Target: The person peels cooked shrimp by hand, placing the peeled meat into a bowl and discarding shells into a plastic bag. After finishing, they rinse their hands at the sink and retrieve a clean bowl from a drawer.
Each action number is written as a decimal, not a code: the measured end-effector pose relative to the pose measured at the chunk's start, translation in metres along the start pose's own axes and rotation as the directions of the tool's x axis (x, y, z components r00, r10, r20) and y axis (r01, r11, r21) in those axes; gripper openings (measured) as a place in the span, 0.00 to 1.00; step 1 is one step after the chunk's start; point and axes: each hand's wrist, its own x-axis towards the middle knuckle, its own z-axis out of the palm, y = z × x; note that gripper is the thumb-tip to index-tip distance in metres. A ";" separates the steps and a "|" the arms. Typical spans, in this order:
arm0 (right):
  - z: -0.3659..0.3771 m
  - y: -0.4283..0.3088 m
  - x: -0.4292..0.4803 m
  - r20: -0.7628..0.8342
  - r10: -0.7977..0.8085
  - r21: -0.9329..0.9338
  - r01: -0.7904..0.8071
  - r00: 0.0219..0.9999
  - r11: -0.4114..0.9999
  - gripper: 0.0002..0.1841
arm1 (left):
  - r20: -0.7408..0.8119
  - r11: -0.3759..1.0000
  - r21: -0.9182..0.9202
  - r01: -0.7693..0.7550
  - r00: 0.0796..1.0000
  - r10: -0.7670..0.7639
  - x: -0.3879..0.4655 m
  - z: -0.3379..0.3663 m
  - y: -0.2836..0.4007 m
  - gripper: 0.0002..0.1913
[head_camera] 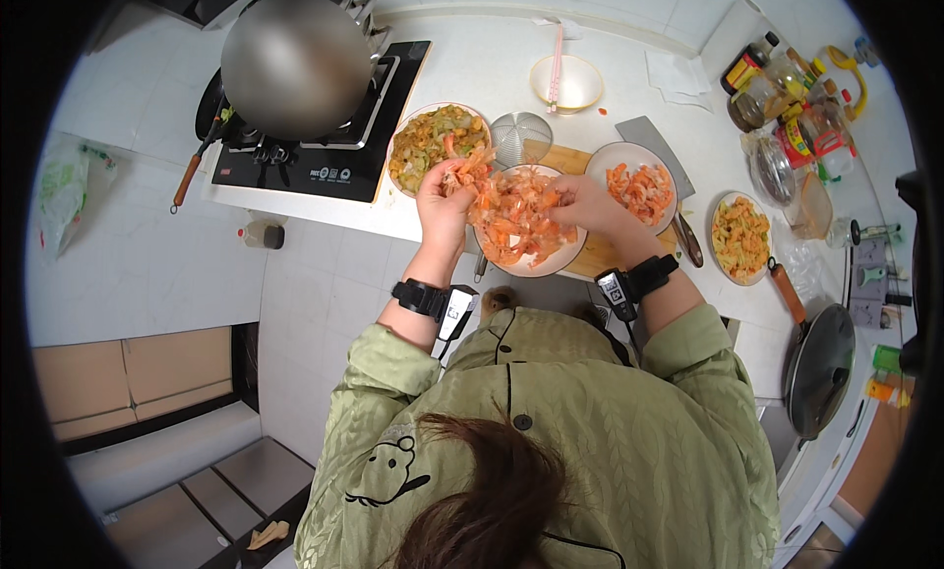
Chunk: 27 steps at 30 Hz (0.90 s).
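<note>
My left hand (445,209) pinches a clump of orange shrimp shells and heads (472,172) over the left side of a white plate (532,269). More shrimp shells (522,226) are heaped on that plate, with part of the heap raised between my hands. On the right side, my right hand (590,206) has its fingers curled around shells at the heap's edge. The plate rests partly on a wooden cutting board (597,258). Just to the right, peeled shrimp (640,191) lie in a second white plate (603,163).
Left of the shells is a plate of cooked vegetables (435,145), beside a wire skimmer (521,135) and a gas stove (295,172). A cleaver (656,152) lies partly under the shrimp plate. Behind stands a bowl (582,89) with pink chopsticks (556,67). Bottles (752,60) line the right.
</note>
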 end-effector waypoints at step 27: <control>0.051 -0.005 -0.019 -0.274 -0.231 -0.809 -0.093 0.934 0.581 0.17 | -0.016 0.922 0.370 0.111 0.993 -0.114 -0.018 0.010 -0.038 0.19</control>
